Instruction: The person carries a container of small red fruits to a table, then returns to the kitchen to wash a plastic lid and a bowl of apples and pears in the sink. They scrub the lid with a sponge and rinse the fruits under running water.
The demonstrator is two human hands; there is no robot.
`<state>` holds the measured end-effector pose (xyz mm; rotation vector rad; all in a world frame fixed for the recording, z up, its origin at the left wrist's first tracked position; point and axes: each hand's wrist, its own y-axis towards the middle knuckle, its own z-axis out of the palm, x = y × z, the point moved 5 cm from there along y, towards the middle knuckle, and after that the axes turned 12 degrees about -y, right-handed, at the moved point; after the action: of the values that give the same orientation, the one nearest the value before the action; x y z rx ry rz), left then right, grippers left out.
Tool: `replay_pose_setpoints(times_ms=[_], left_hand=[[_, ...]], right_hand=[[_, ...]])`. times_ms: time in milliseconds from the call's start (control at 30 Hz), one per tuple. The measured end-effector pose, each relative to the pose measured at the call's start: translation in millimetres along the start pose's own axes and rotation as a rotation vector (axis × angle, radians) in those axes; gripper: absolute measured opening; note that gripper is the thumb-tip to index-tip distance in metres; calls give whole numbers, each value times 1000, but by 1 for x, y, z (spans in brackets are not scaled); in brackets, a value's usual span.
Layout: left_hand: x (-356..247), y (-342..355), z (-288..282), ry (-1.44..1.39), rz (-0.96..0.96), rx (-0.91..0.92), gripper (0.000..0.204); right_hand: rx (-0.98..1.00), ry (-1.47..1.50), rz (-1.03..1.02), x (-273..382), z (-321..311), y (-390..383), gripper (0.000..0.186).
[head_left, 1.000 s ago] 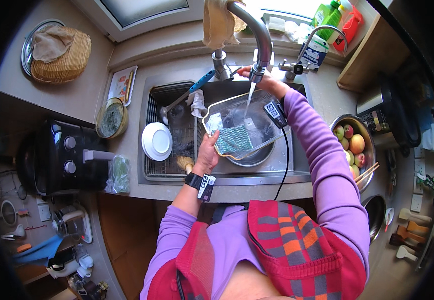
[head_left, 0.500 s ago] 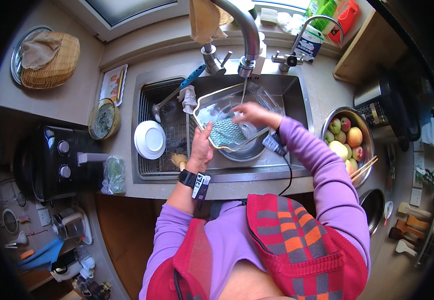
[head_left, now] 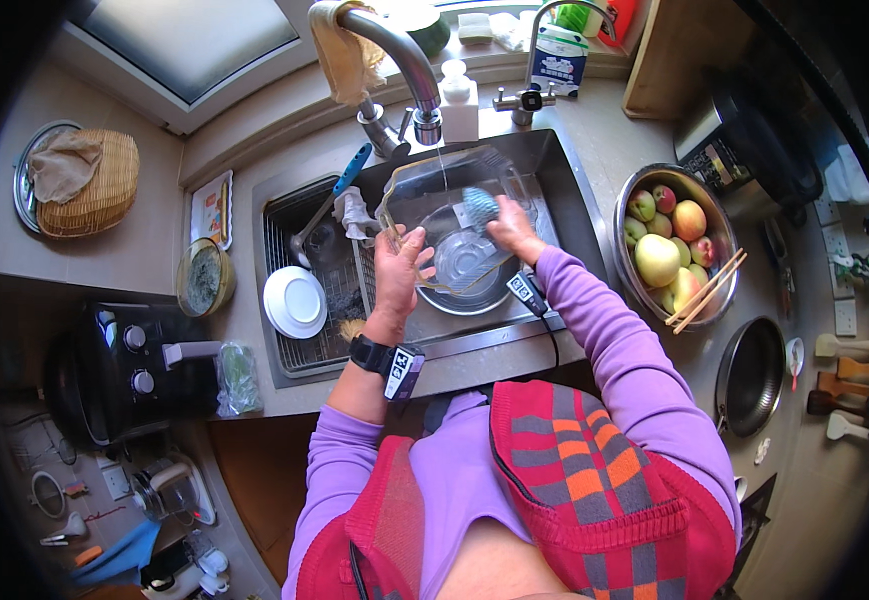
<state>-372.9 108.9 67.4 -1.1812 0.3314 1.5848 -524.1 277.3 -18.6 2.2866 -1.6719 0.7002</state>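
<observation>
Left fingers [head_left: 414, 241] grip a clear dish [head_left: 410, 195], right fingers [head_left: 504, 220] a cloth [head_left: 479, 205]; a bowl [head_left: 723, 228] holds fruit [head_left: 658, 260].

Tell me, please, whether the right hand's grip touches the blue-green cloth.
Touching: the head view shows the right hand's grip holding the bunched blue-green cloth.

From here I see a white-framed window [head_left: 195, 40], its pane [head_left: 180, 60] greyish with daylight, a beige counter [head_left: 590, 140] below, brown cabinet front [head_left: 247, 485] underneath
</observation>
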Motion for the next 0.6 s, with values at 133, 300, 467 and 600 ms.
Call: replay_pose_setpoints(times_ms=[133,300,467,600], left_hand=[[0,-11,24,107,93,96,44],[10,-25,50,296,322,281,44],[16,-42,62,350,525,425,45],[13,-53,66,564,633,427,44]], right_hand=[[-208,170,526,-63,-29,-17,43],[-134,448,816,-96,-32,-55,40],[-265,821,951,-112,-12,-79,34],[-212,1032,873,-127,3,-80,32]])
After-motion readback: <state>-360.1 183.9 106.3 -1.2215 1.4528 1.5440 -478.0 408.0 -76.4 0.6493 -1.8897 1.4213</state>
